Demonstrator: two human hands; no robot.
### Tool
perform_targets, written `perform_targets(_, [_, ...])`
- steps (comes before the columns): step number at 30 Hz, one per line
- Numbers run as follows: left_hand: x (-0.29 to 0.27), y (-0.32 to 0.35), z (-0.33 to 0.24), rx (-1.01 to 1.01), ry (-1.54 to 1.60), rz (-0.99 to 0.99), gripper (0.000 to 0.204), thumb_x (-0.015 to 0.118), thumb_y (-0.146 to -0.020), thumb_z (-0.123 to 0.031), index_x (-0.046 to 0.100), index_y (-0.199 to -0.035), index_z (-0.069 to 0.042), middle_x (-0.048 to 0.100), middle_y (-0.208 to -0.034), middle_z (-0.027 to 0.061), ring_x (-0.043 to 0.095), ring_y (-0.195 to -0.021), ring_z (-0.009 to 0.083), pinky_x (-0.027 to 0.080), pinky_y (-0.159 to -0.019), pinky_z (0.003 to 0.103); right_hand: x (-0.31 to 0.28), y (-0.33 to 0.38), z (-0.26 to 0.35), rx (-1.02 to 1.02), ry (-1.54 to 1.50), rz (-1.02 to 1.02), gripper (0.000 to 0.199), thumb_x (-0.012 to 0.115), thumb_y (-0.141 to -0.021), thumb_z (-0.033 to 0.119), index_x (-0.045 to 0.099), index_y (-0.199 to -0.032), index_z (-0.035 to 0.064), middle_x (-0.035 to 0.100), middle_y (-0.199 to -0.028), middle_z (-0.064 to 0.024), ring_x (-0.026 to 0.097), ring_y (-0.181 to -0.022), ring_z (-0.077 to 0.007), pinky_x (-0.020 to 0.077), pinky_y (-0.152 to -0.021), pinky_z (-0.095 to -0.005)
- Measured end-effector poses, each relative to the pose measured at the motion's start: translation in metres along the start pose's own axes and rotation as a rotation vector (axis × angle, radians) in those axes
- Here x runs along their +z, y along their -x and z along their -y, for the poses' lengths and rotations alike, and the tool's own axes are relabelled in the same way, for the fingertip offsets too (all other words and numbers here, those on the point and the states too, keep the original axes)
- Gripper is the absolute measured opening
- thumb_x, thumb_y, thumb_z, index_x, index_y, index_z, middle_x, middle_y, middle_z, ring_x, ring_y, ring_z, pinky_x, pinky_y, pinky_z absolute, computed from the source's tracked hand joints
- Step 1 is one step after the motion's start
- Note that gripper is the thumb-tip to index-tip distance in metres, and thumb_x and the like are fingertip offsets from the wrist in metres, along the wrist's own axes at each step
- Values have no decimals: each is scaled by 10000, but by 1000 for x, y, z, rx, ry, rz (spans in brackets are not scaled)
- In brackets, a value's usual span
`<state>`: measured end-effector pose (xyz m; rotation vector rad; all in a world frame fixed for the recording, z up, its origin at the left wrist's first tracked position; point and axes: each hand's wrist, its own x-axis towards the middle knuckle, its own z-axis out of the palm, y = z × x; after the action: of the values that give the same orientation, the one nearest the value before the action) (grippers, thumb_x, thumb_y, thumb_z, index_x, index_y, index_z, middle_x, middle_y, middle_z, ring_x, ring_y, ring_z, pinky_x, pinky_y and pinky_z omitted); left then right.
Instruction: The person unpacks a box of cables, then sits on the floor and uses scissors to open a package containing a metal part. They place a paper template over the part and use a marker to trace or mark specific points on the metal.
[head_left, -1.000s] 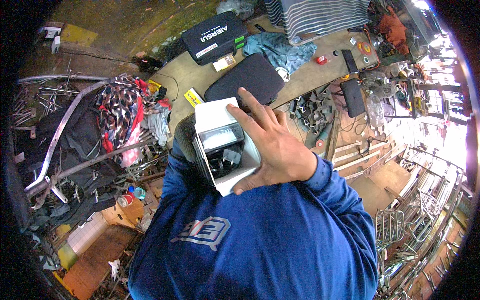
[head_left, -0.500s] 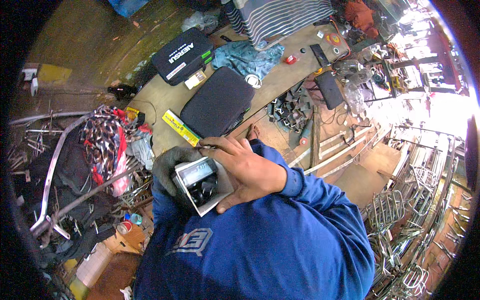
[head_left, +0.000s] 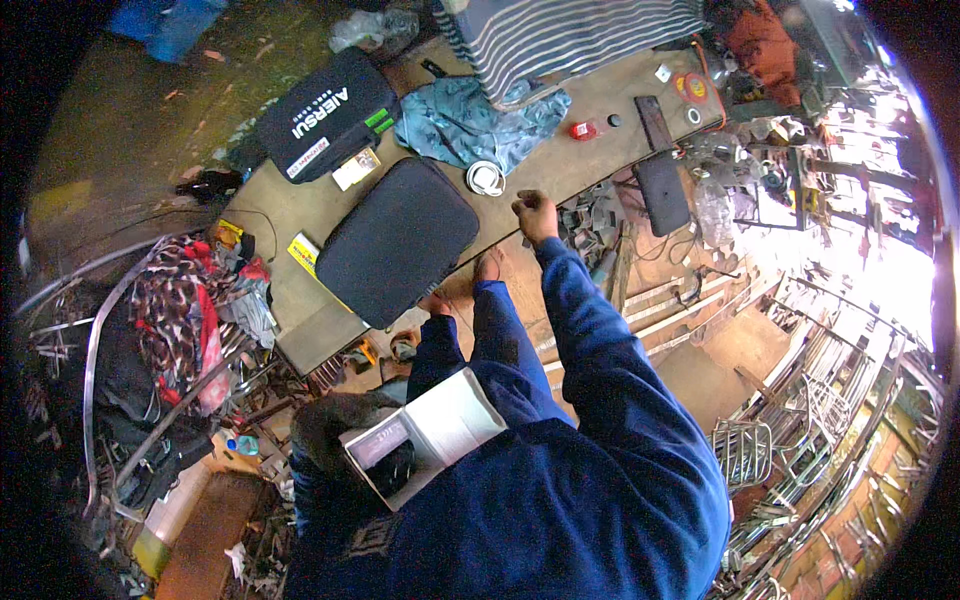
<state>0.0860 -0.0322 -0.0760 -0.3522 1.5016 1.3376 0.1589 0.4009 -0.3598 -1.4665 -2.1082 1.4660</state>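
In front of my chest, an open white box (head_left: 460, 421) is tilted, its lid folded back to the right. Glossy black contents (head_left: 392, 465) show inside; I cannot make out their kind. My left hand (head_left: 338, 432), dark and partly in shadow, grips the box's left side. My right hand (head_left: 537, 217) is stretched out at the table's near edge, fingers curled in; whether anything is in them is hidden. Nearest to it, on the table (head_left: 300, 318), lie a coiled white cable (head_left: 486, 179) and a closed black zip case (head_left: 400, 240).
A second black case (head_left: 325, 112) stands at the table's far left, with a yellow packet (head_left: 303, 252) nearer me. Blue cloth (head_left: 480, 120), a red bottle (head_left: 583, 130) and a striped cloth (head_left: 580, 40) sit farther back. Metal racks (head_left: 780, 450) and rods crowd the right.
My right hand has left the box and reached forward and right to the table edge. The box has moved lower, and its lid now lies folded open.
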Motion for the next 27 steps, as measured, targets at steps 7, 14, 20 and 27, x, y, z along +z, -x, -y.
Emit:
perform_targets(7, [52,-35,39,-218,35,-149,1032,966,-498,-291,454,-1336,23,551,-1322,215,535,-1239,292,421,-1042,418,72,-70,-35,-39,416,145,541,777,-717,242,572,-1204,127,538,-1228,-211,537,-1137,-412,470,-937,-469])
perform_targets(14, [73,-45,52,-328,68,-216,1011,964,-502,-293,469,-1326,22,553,-1319,215,536,-1238,293,422,-1041,418,103,-88,-43,-422,884,337,694,747,-741,304,463,-1371,229,317,-1461,-169,397,-1287,-400,446,-985,-517])
perform_targets(20, [77,-46,55,-335,86,-228,994,963,-506,-294,481,-1317,20,556,-1316,216,537,-1238,295,423,-1041,418,73,-95,-51,-390,605,360,546,681,-777,213,509,-1282,97,451,-1365,-213,505,-1165,-427,506,-924,-464])
perform_targets(27, [72,-42,44,-271,66,-173,974,961,-510,-296,496,-1307,19,558,-1313,216,538,-1238,296,424,-1040,418,-2,-85,15,484,-929,159,542,475,-854,266,452,-1338,23,599,-1222,-168,626,-1061,-381,531,-858,-566])
